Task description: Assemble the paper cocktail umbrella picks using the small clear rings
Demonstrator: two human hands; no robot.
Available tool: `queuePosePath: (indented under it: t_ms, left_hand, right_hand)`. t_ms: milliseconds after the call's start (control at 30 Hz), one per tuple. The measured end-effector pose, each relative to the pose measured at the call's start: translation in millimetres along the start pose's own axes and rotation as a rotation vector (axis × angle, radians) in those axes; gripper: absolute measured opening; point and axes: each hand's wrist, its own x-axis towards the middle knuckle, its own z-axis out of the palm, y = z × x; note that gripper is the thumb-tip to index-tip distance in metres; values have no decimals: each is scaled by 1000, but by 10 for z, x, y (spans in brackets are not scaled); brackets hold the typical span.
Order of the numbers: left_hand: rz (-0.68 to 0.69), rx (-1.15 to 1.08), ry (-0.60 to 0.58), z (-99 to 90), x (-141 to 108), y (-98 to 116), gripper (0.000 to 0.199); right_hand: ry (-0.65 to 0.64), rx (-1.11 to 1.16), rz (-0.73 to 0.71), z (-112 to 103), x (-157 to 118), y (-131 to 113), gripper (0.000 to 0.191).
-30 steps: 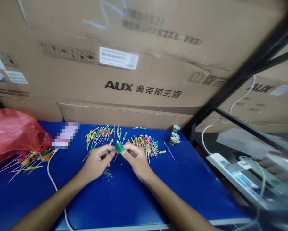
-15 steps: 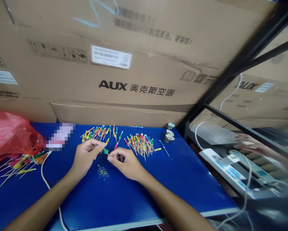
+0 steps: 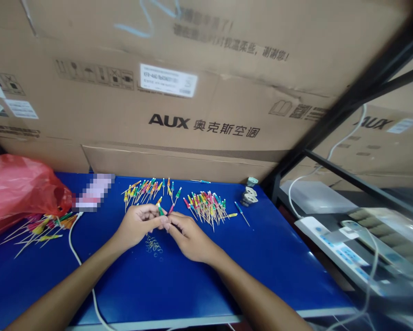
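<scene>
A green paper cocktail umbrella [image 3: 161, 211] sits between two bare hands, low over a blue tabletop [image 3: 192, 294], its tip pointing up and away. The left hand [image 3: 135, 226] pinches it between thumb and fingers. The right hand [image 3: 189, 236] has its fingertips drawn together against the left's, just below the canopy; whether they grip the stick or a ring cannot be told. A second ago the canopy flared as a pleated cone; now it looks slim, suggesting that folding it shut is nearly done.

Just in front lies a scatter of small thin rings [image 3: 153, 246]. Beyond the hands are two groups of folded umbrellas, a left group [image 3: 146, 188] and a denser right group [image 3: 208, 207]. Further left, more umbrellas [image 3: 37, 230] lie beside a red plastic bag [image 3: 27, 188]. A large AUX carton [image 3: 206, 156] stands behind.
</scene>
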Motion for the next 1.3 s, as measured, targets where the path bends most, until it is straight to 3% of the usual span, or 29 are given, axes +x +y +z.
queuePosePath:
  t_ms: [100,233,400,500,667,1033,1300]
  left_hand:
    - [7,25,4,-3,8,-18,18]
    - [57,35,174,-73,49,-17,29]
    - [99,41,347,-157,98,54,32]
    - [90,43,323,-157,101,64,31]
    - [90,53,296,-131,86,42,32]
    - [92,72,249,-134,80,84,31]
    - [97,82,220,-136,80,59,32]
  right_hand:
    - [-6,-42,5,-7,9,4,28]
    - [18,-148,15,-66,-1,37,27]
    - [-206,-337,-107,-133,-30,89,31]
    - [-303,-379,-154,-104,-40,92,38]
    - [-347,-453,-145,-69,-34,101,44]
    - [-263,-426,-174,-39,-13,104,42]
    - [-219,-487,-152,-55,-21,117,27]
